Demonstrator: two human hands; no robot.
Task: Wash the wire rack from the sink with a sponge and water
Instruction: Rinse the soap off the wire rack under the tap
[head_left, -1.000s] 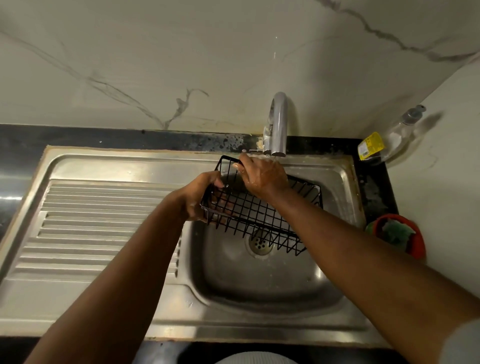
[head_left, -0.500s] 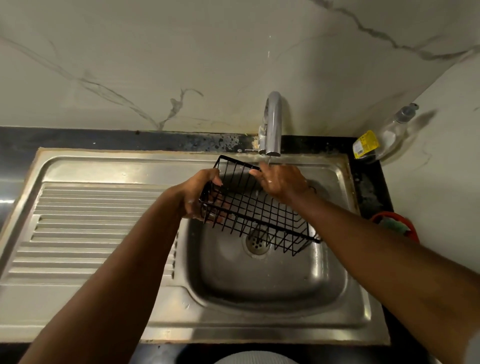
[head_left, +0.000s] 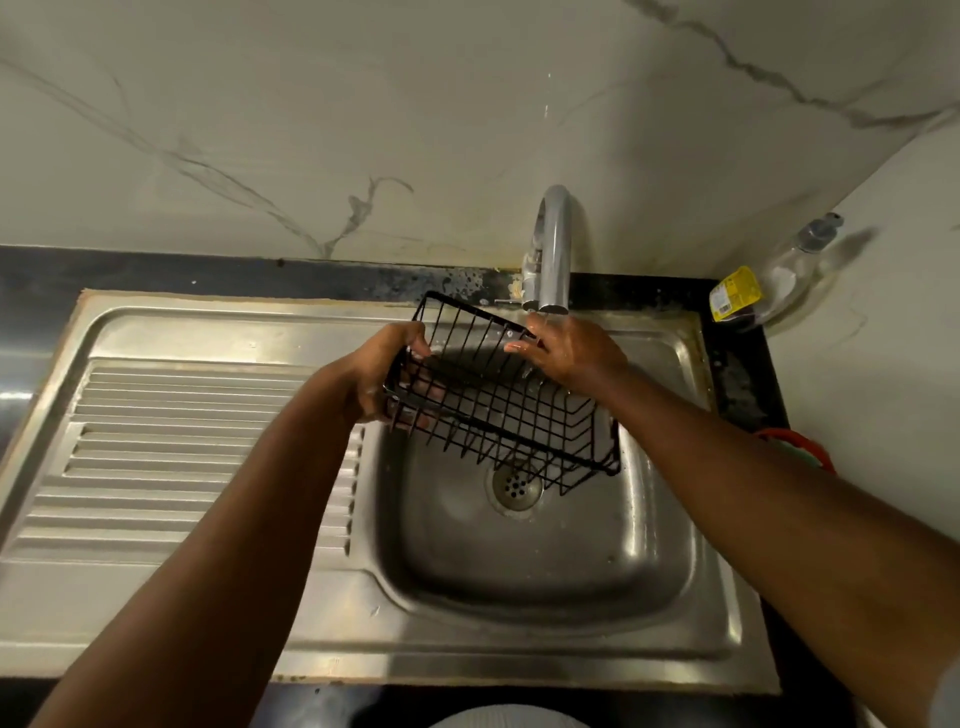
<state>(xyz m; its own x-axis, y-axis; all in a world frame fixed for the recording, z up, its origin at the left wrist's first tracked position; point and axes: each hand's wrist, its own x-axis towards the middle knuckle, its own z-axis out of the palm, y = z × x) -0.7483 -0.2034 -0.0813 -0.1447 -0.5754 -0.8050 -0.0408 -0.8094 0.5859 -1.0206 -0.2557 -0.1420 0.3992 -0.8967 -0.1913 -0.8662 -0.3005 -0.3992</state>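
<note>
Gripping: left hand (head_left: 382, 376) curls its fingers round the wire rack (head_left: 501, 415), left end.
Right hand (head_left: 571, 354): on far rim, grip unclear.
Handling: likely light, stiff, slippery wet.

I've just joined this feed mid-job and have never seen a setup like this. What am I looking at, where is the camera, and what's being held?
There is no machine here. These are a person's two bare arms, seen by one wide-angle camera worn on the head and looking down. Below is a steel sink with a ribbed drainboard on its left and a faucet at the back, with water running. The left hand holds a black wire rack by one end, tilted above the basin; that is the only firm grip. The right hand touches the rack's far rim under the stream, fingers fairly straight. No sponge shows in either hand. At the right stand a clear bottle and a red holder.
</note>
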